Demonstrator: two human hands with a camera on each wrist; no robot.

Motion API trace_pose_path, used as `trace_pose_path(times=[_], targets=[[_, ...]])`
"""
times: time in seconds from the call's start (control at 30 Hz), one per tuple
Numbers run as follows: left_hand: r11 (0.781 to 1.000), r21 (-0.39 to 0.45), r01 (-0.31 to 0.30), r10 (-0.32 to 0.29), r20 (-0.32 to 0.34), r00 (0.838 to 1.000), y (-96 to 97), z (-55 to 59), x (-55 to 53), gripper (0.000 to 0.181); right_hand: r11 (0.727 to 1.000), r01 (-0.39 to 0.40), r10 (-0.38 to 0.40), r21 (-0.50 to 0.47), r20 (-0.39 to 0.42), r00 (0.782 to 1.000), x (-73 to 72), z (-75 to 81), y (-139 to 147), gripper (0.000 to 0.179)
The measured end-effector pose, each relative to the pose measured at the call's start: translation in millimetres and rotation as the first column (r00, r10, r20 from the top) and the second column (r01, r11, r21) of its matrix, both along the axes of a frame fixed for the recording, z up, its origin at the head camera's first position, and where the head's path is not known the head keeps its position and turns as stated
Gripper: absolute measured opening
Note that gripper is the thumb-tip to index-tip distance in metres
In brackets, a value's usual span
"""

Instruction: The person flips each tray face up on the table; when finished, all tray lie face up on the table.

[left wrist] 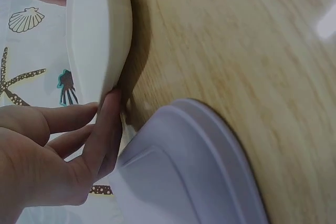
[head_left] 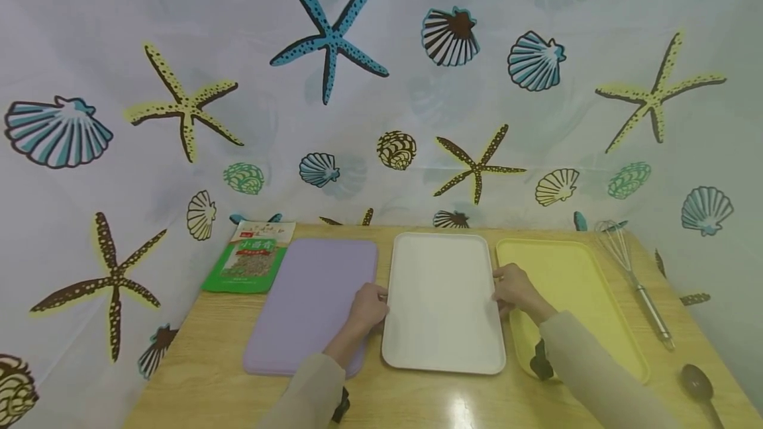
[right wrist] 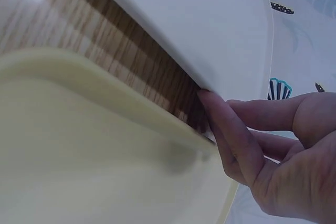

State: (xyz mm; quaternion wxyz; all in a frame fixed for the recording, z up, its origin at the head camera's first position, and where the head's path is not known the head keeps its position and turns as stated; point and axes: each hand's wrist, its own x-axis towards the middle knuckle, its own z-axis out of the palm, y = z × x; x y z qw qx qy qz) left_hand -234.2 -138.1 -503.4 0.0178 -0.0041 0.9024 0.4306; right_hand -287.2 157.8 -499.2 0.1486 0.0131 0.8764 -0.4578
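A white tray [head_left: 444,303] lies lengthwise in the middle of the wooden table, held at both long sides. My left hand [head_left: 367,308] pinches its left rim; in the left wrist view the fingers [left wrist: 107,114] meet at the edge of the tray. On the opposite side my right hand [head_left: 517,291] pinches the right rim, with its fingertips under the edge in the right wrist view. A purple tray [head_left: 316,303] sits to the left, partly behind my left forearm. To the right is a yellow tray [head_left: 566,277], partly covered by my right hand and sleeve.
A green and white food packet [head_left: 247,260] lies at the back left, against the purple tray. Along the right side are a whisk [head_left: 640,296] and a spoon [head_left: 697,382]. A curtain [head_left: 381,104] with starfish and shells hangs behind the table [head_left: 197,356].
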Motion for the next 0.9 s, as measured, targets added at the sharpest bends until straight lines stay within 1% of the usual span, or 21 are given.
trace_pose_path(times=[0.1, 0.23, 0.4, 0.53, 0.6, 0.63, 0.67, 0.73, 0.83, 0.87, 0.9], targets=[[1.000, -0.020, 0.001, -0.001, -0.002, 1.000, 0.7, -3.4, -0.9, 0.045, 1.000, 0.006, -0.006, -0.002, 0.001, 1.000, -1.7, -2.1, 0.5, 0.059], [1.000, -0.013, 0.001, -0.001, -0.005, 1.000, 2.0, -5.6, -1.2, 0.045, 1.000, -0.003, 0.003, 0.017, -0.015, 1.000, -2.9, -4.4, 1.4, 0.053], [1.000, -0.016, -0.003, 0.003, -0.011, 1.000, 6.0, 0.0, 1.7, 0.041, 0.999, -0.007, 0.008, 0.053, -0.019, 1.000, -2.8, -5.1, 1.5, 0.052], [0.998, -0.053, -0.019, 0.020, 0.018, 1.000, 9.2, 3.2, 2.2, 0.040, 0.999, -0.004, 0.004, 0.050, -0.015, 1.000, -1.8, -3.5, 1.6, 0.052], [0.997, -0.065, -0.029, 0.031, 0.030, 0.999, 10.3, 3.0, 1.9, 0.044, 0.999, -0.006, 0.007, 0.052, -0.031, 0.999, -0.2, -2.3, 1.7, 0.051], [0.997, -0.066, -0.029, 0.031, 0.034, 0.999, 10.7, 2.3, 1.8, 0.044, 0.998, -0.006, 0.008, 0.069, -0.037, 0.999, 0.2, -2.4, 1.5, 0.046], [0.998, -0.062, -0.025, 0.028, 0.037, 0.999, 10.6, 1.3, 1.9, 0.044, 0.996, -0.011, 0.015, 0.090, -0.048, 0.999, 0.6, -3.2, 1.6, 0.045], [0.999, -0.034, -0.017, 0.018, 0.044, 0.999, 9.9, -1.0, 3.1, 0.044, 0.990, -0.009, 0.019, 0.141, -0.073, 0.997, 3.1, -3.5, 0.1, 0.040], [1.000, -0.016, -0.006, 0.006, 0.047, 0.999, 8.7, -2.3, 5.2, 0.042, 0.971, -0.009, 0.035, 0.240, -0.104, 0.994, 6.5, -2.4, -2.9, 0.012], [1.000, -0.022, -0.005, 0.006, 0.047, 0.999, 7.9, -2.4, 5.7, 0.041, 0.964, -0.010, 0.043, 0.264, -0.117, 0.992, 8.1, -0.6, -4.0, 0.011], [0.999, -0.038, -0.005, 0.006, 0.039, 0.999, 7.1, -2.1, 6.3, 0.040, 0.956, -0.008, 0.048, 0.293, -0.128, 0.991, 9.7, 1.9, -5.4, 0.016]])
